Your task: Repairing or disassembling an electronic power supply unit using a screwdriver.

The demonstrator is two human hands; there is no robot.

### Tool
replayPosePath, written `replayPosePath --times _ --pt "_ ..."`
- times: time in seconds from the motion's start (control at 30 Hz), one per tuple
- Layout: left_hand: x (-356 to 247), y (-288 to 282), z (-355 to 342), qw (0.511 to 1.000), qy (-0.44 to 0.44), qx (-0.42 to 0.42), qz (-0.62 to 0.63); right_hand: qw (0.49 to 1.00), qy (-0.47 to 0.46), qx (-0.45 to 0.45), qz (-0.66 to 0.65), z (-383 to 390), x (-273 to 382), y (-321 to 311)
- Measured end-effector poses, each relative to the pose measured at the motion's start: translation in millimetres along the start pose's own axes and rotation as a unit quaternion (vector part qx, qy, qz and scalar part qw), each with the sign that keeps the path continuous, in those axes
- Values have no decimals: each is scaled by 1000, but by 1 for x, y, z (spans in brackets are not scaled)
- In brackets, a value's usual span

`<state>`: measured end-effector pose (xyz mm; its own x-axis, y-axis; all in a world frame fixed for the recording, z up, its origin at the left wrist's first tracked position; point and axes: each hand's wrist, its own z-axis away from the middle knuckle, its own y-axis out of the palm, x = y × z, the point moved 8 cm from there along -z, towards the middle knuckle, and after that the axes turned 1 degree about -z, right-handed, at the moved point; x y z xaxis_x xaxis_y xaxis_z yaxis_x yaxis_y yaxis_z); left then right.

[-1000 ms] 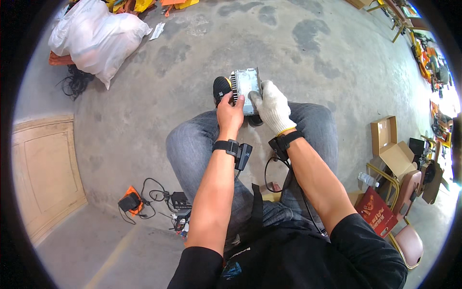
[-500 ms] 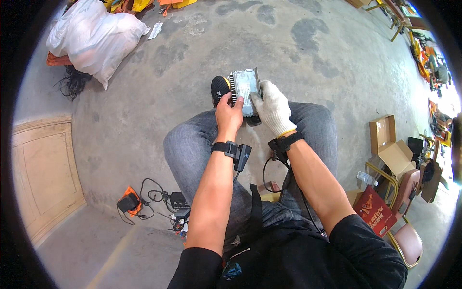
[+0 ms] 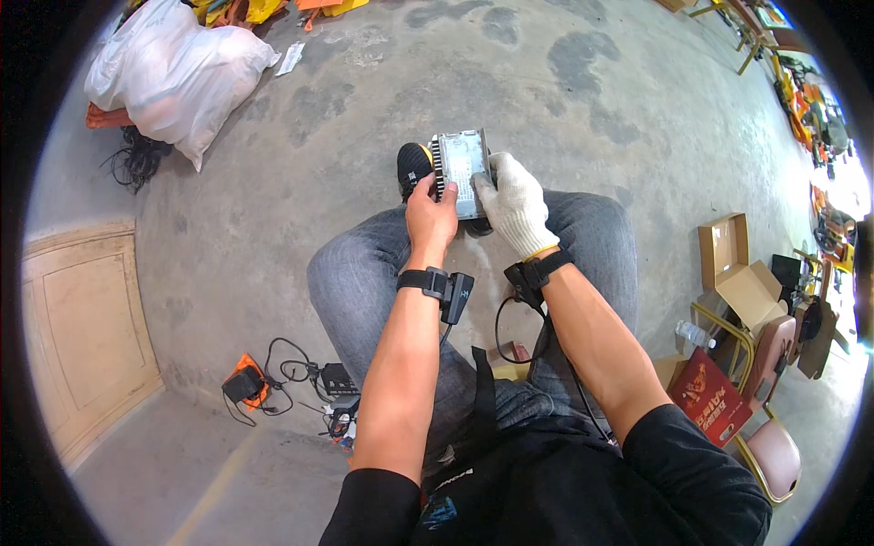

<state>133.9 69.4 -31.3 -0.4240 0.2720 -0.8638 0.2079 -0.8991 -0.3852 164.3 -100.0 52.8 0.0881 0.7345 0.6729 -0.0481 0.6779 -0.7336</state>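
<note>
A flat, silvery metal box (image 3: 464, 162) with dark ridged slots down its left side is held up between my hands, above my shoes. My bare left hand (image 3: 431, 217) grips its lower left edge, the thumb lying on the top face. On the opposite side, my right hand (image 3: 517, 207) wears a white knitted glove and closes around the right edge, thumb on the face too. Fingers under the box are hidden. Each wrist carries a black strap with a small dark device, and cables run from them.
Far left lies a stuffed white plastic bag (image 3: 182, 77). Black adapters (image 3: 244, 386) and cables sit on the floor at lower left, near a wooden panel (image 3: 89, 332). At right are an opened cardboard box (image 3: 742, 284), a plastic bottle (image 3: 695, 334), a red box (image 3: 708, 398) and chairs (image 3: 774, 460).
Almost nothing differs. Both hands keep their hold on the metal box, and the whole view has shifted very slightly.
</note>
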Motion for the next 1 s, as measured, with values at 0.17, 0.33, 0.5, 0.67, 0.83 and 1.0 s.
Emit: replayPosePath --times 0.17,0.33,0.5,0.67,0.83,1.0 --pt "-5 0 2 1000 -5 5 -4 999 18 19 -18 0 -4 1" --pt "-7 -3 4 1000 5 -18 0 999 25 18 -25 -1 -6 3" --pt "-7 -2 4 1000 14 -17 4 1000 23 -4 -16 -1 -11 4" --pt "-1 -4 1 999 19 -28 -5 1000 11 -19 -3 -1 -9 5" --pt "-9 -5 2 999 12 -7 -49 999 48 16 -20 0 -7 3" --pt "-11 -6 3 998 12 -13 -56 999 43 13 -20 0 -6 3"
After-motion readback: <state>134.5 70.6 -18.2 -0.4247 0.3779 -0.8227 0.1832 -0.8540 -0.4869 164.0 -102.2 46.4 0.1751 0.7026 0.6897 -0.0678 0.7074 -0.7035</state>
